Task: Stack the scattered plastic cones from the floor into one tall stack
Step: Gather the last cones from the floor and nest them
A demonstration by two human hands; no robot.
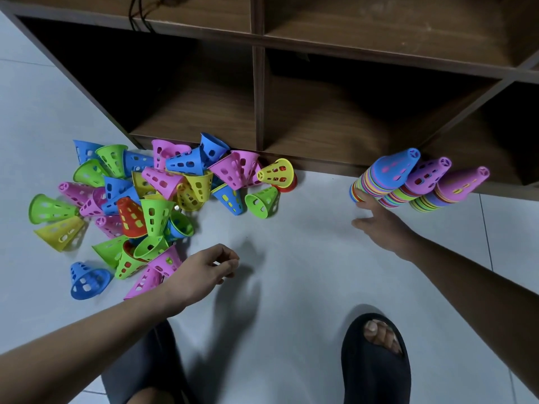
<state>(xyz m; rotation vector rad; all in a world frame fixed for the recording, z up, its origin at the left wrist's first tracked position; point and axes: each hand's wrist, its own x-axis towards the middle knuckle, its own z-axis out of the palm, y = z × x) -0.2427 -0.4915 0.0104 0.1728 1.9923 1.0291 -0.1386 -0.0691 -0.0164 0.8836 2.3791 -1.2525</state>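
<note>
**Pile of cones** (151, 205): the lower cones are covered by those lying on them, so their number cannot be told. A red cone (289, 186) shows only as a rim behind a yellow cone (275, 172).

**Blue-topped stack** (379, 179): its foot is partly hidden by the fingers (361, 197) of the right hand (382, 225). Its single rims are too fine to count.

**Left hand** (204, 269): the fingers curl toward the thumb. Whether they pinch anything cannot be told.

**Forearms:** both are cut off by the picture's edges.

**Left slipper** (140, 368): partly hidden under the left forearm and cut off below, as is the right slipper (376, 374).

**Shelf unit** (259, 97): cut off above and at right, with its compartments dark at the back.

**Cable** (140, 16): cut off by the top edge.
</note>
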